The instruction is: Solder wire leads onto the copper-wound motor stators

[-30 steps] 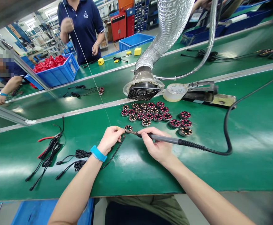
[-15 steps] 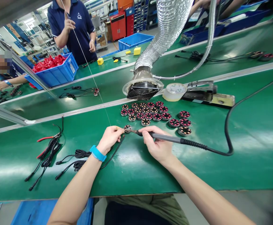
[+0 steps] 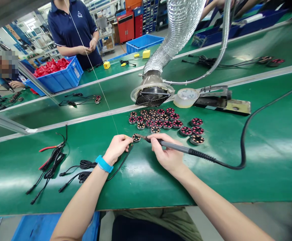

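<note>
My right hand (image 3: 167,152) grips a soldering iron (image 3: 177,147) like a pen, its tip over the near edge of a small round motor stator (image 3: 136,137) on the green bench. My left hand (image 3: 118,148) is closed in a pinch at the stator's left side. A thin solder wire (image 3: 101,87) hangs from above and runs down into those fingers; its end is hidden. Beneath the same hand a black cable (image 3: 122,164) comes out and curves toward me. Several more stators (image 3: 158,124), with red or copper windings, sit just behind.
A fume extractor hood (image 3: 152,90) hangs over the stators, beside a tape roll (image 3: 187,98) and a metal-and-black tool (image 3: 223,100). Coiled black cables (image 3: 53,162) and red-handled pliers (image 3: 48,148) lie left. Beyond runs a belt with parts; a co-worker (image 3: 73,30) stands across.
The iron's tip has shifted slightly left and up over the stator, while my left hand stays put. Parts on the belt moved left. The co-worker opposite brought both hands together lower down.
</note>
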The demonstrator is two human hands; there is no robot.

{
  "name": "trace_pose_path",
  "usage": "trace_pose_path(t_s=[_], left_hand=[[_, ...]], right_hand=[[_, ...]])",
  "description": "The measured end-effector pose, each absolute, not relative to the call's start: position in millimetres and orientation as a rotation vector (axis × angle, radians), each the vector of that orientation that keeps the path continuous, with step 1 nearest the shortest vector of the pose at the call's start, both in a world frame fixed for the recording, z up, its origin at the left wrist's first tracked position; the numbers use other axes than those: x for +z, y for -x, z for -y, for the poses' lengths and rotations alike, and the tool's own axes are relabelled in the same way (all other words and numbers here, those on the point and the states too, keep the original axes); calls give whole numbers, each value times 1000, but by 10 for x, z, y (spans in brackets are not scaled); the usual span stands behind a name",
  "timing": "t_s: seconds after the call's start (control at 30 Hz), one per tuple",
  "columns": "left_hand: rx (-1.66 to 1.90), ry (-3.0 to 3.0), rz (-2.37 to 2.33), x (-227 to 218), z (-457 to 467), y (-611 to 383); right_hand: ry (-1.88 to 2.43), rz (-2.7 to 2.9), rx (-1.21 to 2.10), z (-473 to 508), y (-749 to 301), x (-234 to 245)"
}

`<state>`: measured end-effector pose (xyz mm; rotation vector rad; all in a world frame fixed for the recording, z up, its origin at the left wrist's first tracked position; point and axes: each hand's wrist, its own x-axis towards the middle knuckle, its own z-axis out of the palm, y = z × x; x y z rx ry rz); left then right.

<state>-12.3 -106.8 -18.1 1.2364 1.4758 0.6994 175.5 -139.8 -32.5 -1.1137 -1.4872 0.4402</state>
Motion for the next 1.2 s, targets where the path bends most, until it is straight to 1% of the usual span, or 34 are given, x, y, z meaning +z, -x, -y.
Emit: trace_pose_path(t_s=[0.23,0.7,0.87,1.2], left_hand=[[696,-1237,-1482,-195,1066,132],[718,-1246,-1450,-218,1056,147],[717,-1249,-1434,-238,1044,161],[708,-1166,-1383,-156,1052,213]], right_hand=[[1049,1553,502,1347,-1718,-329],[858,1958,590,1072,-1640,-537],[820,1986,657,996,-1619,-617],[856,1914,597,998,-1673,-635]])
